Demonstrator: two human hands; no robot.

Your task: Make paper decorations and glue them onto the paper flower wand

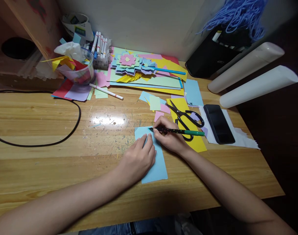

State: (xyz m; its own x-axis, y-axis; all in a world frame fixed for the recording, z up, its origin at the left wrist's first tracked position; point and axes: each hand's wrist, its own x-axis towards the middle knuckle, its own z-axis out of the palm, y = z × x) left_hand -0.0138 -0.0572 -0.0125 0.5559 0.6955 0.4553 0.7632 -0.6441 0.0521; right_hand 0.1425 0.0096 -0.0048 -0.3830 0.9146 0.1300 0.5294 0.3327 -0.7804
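A sheet of light blue paper (pixel 158 166) lies on the wooden table in front of me. My left hand (pixel 139 158) rests on its left part, palm down, fingers stretched toward the top edge. In my right hand (pixel 169 135) is a black and green pen (pixel 193 133), its dark tip at the upper edge of the blue sheet. Black-handled scissors (pixel 180 114) lie with blades apart on yellow paper (pixel 199 143), just beyond my right hand. Small green and pink paper pieces (pixel 155 103) lie above the blue sheet.
Stacked coloured sheets with paper flowers (pixel 128 62) lie at the back. A cup of scraps (pixel 82 73), a marker (pixel 106 91) and a black cable (pixel 79 114) are to the left. A phone (pixel 219 124) and white rolls (pixel 258 86) are at the right.
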